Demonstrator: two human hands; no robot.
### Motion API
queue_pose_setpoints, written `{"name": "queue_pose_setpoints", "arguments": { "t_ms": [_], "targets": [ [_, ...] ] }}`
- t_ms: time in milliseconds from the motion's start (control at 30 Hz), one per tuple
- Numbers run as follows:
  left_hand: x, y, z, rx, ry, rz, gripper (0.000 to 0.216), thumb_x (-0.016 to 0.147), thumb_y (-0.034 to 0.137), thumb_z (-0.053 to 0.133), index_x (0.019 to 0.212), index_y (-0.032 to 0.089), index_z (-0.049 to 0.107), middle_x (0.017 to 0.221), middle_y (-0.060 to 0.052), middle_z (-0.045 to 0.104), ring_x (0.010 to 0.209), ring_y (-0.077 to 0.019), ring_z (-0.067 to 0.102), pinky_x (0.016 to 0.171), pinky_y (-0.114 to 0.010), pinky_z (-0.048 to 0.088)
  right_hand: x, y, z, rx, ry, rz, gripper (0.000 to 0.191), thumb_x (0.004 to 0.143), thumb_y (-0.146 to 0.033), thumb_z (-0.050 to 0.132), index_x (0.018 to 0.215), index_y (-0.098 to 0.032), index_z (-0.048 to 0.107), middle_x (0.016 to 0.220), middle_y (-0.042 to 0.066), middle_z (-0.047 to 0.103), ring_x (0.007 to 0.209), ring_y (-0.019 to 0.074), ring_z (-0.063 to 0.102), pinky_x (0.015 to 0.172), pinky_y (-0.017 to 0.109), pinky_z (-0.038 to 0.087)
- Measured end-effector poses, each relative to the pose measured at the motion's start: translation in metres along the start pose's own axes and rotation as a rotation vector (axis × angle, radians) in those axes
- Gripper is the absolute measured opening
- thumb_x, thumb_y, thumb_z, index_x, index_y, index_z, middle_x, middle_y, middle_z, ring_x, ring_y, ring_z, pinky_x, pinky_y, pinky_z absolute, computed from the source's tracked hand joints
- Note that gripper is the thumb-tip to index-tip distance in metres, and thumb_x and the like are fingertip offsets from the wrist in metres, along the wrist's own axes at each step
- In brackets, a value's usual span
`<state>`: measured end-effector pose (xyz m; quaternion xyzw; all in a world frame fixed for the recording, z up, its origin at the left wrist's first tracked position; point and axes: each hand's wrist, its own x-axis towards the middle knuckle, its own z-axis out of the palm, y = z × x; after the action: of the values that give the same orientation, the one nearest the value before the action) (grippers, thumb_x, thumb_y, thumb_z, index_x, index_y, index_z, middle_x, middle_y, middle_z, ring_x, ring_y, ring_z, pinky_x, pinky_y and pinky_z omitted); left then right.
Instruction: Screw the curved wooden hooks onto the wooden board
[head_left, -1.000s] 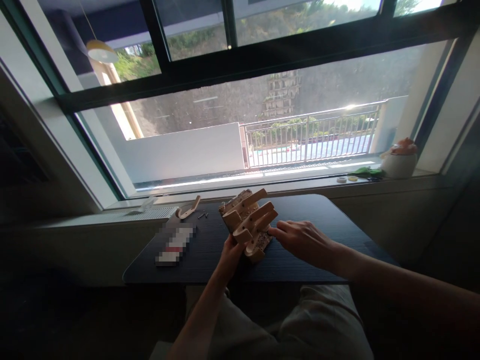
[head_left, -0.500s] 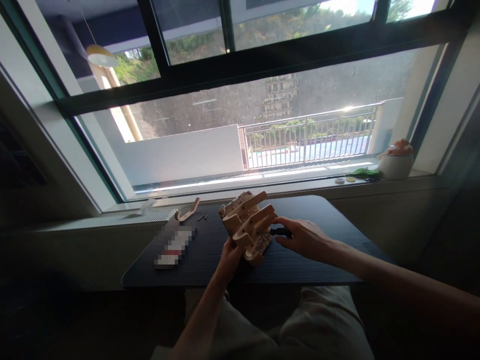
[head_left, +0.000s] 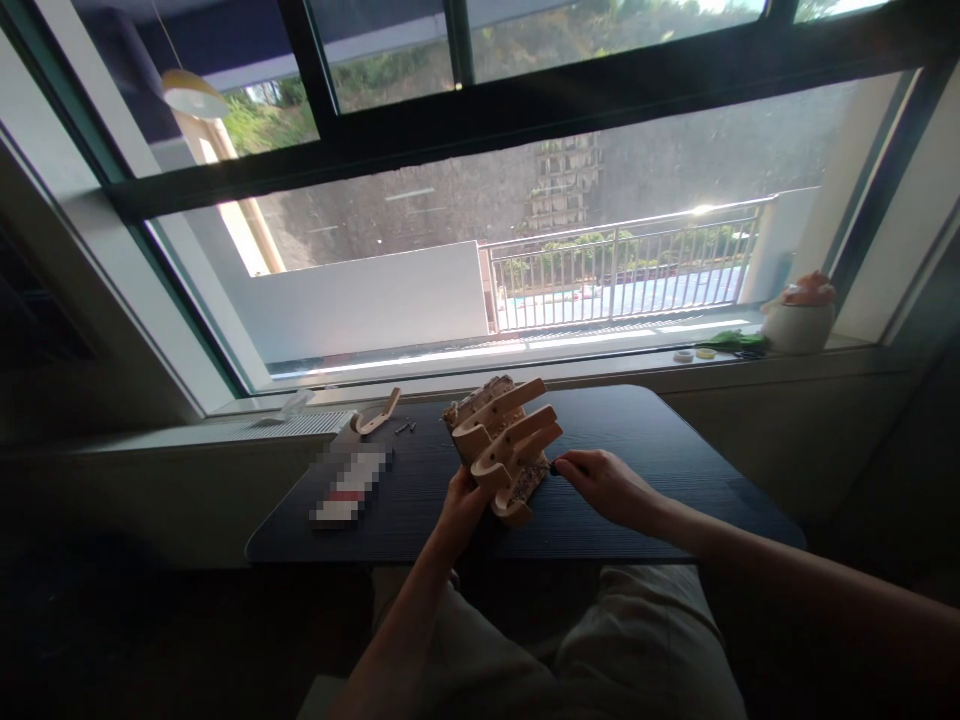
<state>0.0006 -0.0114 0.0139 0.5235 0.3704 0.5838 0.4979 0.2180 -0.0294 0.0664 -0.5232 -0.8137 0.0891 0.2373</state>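
Observation:
My left hand (head_left: 459, 512) grips the lower left side of a rack of wooden hooks (head_left: 501, 450), holding it tilted above the table. Several pale curved hooks sit on its rough, speckled board, with dark holes or screw heads in them. On the right, my right hand (head_left: 596, 483) is closed around a dark-handled screwdriver (head_left: 555, 467). It points left at the rack's lower right part; whether its tip touches a screw is too small to tell. A loose wooden hook (head_left: 381, 415) lies at the table's back left, beside a few small screws (head_left: 405, 428).
The dark table (head_left: 637, 430) stands against a window sill. A blurred-out flat item (head_left: 351, 490) lies on its left. A white pot (head_left: 799, 322) with an orange top and green leaves (head_left: 731, 342) are on the sill at right. My legs are beneath the table's front edge.
My right hand has closed further around the screwdriver handle, from outstretched fingers to a wrapped grip. The rack stays in my left hand; the view has shifted slightly.

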Motion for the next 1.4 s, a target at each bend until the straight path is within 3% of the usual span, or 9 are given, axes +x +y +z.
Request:
{"name": "queue_pose_setpoints", "arguments": {
  "t_ms": [167, 233, 333, 467, 667, 800, 967, 1167, 1400],
  "targets": [
    [-0.001, 0.000, 0.002, -0.004, 0.028, -0.010, 0.050, 0.058, 0.029, 0.075, 0.104, 0.015, 0.063, 0.093, -0.007, 0.070, 0.094, -0.0264, 0.062, 0.079, -0.032, 0.047, 0.003, -0.010, -0.017, -0.018, -0.056, -0.016, 0.031, 0.082, -0.039, 0.046, 0.105, -0.023, 0.060, 0.076, 0.002, 0.065, 0.064, 0.0149, 0.057, 0.056, 0.024, 0.033],
    [0.000, -0.003, 0.001, -0.022, 0.043, -0.016, 0.049, 0.057, 0.029, 0.075, 0.103, 0.015, 0.064, 0.094, -0.007, 0.070, 0.094, -0.0267, 0.062, 0.080, -0.032, 0.047, 0.001, -0.014, -0.024, -0.107, -0.037, -0.089, 0.040, 0.077, -0.030, 0.052, 0.117, -0.025, 0.051, 0.086, 0.002, 0.066, 0.072, 0.0162, 0.059, 0.059, 0.024, 0.034],
    [0.001, -0.008, -0.002, -0.039, 0.054, -0.015, 0.048, 0.057, 0.029, 0.075, 0.102, 0.016, 0.064, 0.096, -0.006, 0.070, 0.094, -0.0258, 0.062, 0.080, -0.032, 0.047, -0.001, -0.017, -0.027, -0.290, 0.004, -0.255, 0.031, 0.081, -0.017, 0.044, 0.111, -0.023, 0.053, 0.096, 0.004, 0.063, 0.075, 0.0142, 0.059, 0.059, 0.023, 0.033],
    [0.002, -0.010, -0.003, -0.039, 0.063, -0.016, 0.045, 0.058, 0.029, 0.074, 0.101, 0.016, 0.064, 0.095, -0.006, 0.070, 0.094, -0.0251, 0.062, 0.079, -0.032, 0.047, -0.003, -0.012, -0.015, -0.405, 0.047, -0.366, 0.027, 0.089, -0.018, 0.034, 0.100, -0.018, 0.059, 0.082, 0.006, 0.062, 0.068, 0.0125, 0.056, 0.058, 0.023, 0.032],
    [0.001, -0.005, -0.001, -0.027, 0.007, -0.013, 0.044, 0.060, 0.027, 0.074, 0.101, 0.015, 0.064, 0.094, -0.007, 0.070, 0.093, -0.0251, 0.062, 0.077, -0.030, 0.048, 0.000, -0.004, 0.005, -0.034, 0.083, 0.003, 0.040, 0.090, -0.043, 0.032, 0.079, -0.018, 0.062, 0.068, 0.003, 0.063, 0.060, 0.0125, 0.055, 0.054, 0.023, 0.032],
    [0.002, -0.011, -0.003, -0.033, 0.043, -0.007, 0.045, 0.059, 0.028, 0.074, 0.100, 0.014, 0.063, 0.095, -0.007, 0.069, 0.093, -0.0246, 0.062, 0.077, -0.030, 0.048, 0.005, -0.006, -0.002, -0.038, -0.015, 0.065, 0.044, 0.087, -0.048, 0.032, 0.077, -0.020, 0.064, 0.064, 0.003, 0.061, 0.058, 0.0136, 0.054, 0.053, 0.024, 0.030],
    [0.005, -0.020, -0.007, -0.076, 0.096, -0.054, 0.041, 0.059, 0.031, 0.074, 0.096, 0.016, 0.064, 0.095, -0.005, 0.069, 0.089, -0.0224, 0.063, 0.076, -0.030, 0.048, 0.003, -0.017, -0.025, -0.249, -0.020, -0.113, 0.044, 0.077, -0.031, 0.052, 0.120, -0.025, 0.046, 0.089, 0.003, 0.065, 0.074, 0.0177, 0.059, 0.058, 0.025, 0.032],
    [0.004, -0.015, -0.007, -0.082, 0.090, -0.062, 0.047, 0.058, 0.030, 0.075, 0.100, 0.016, 0.063, 0.093, -0.005, 0.069, 0.091, -0.0225, 0.062, 0.080, -0.030, 0.046, -0.002, -0.016, -0.025, -0.442, 0.048, -0.370, 0.025, 0.088, -0.015, 0.035, 0.099, -0.020, 0.057, 0.085, 0.005, 0.061, 0.071, 0.0133, 0.057, 0.057, 0.024, 0.030],
    [0.002, -0.007, -0.002, -0.068, 0.040, -0.030, 0.048, 0.058, 0.027, 0.075, 0.102, 0.016, 0.063, 0.096, -0.006, 0.069, 0.094, -0.0252, 0.062, 0.080, -0.032, 0.047, -0.004, -0.004, -0.001, 0.001, 0.087, 0.003, 0.036, 0.090, -0.043, 0.032, 0.092, -0.020, 0.060, 0.079, 0.004, 0.066, 0.070, 0.0157, 0.060, 0.060, 0.025, 0.036]
  ]
}}
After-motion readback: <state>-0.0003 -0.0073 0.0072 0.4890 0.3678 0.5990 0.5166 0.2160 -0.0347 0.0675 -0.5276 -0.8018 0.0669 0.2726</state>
